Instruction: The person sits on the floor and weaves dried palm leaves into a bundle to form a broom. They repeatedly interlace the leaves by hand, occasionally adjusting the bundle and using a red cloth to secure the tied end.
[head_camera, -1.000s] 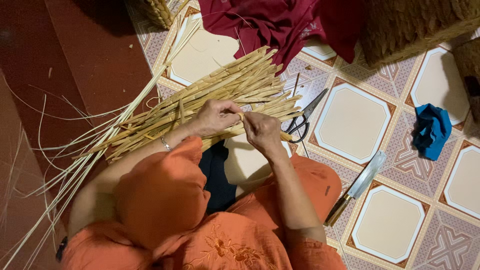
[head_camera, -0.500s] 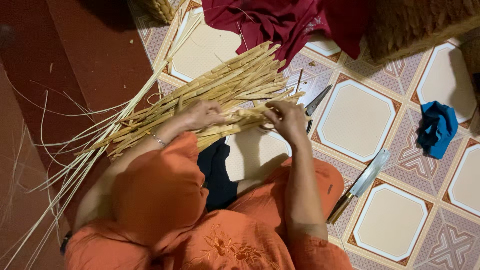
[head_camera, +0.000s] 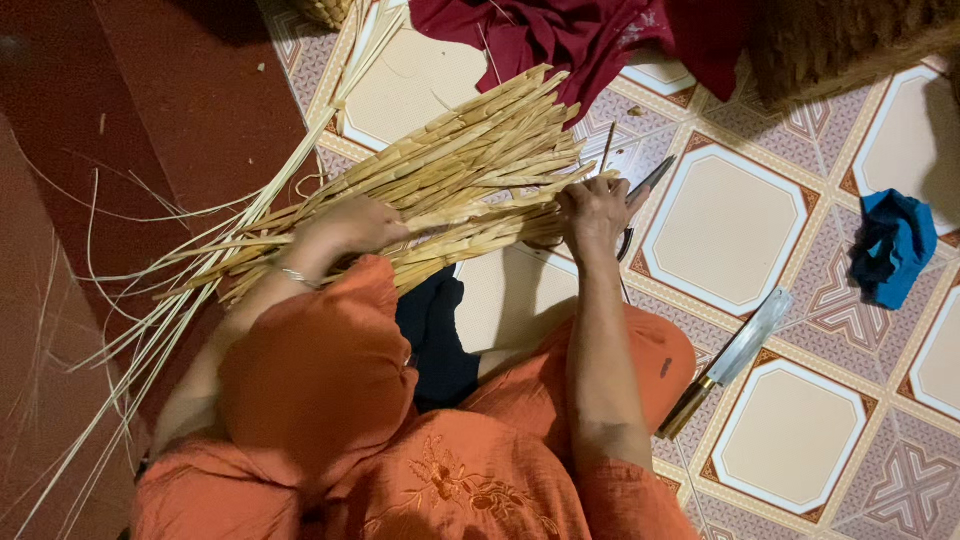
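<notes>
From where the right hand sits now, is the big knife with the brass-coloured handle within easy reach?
Probably yes. The right hand rests on the pale straw bundle, and the long knife lies on bare patterned tile floor beside the right knee, nothing lying between them.

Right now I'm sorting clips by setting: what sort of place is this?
Likely a home floor used for handcraft: patterned floor tiles, a bundle of split cane strips under both hands, and a knife lying nearby.
</notes>
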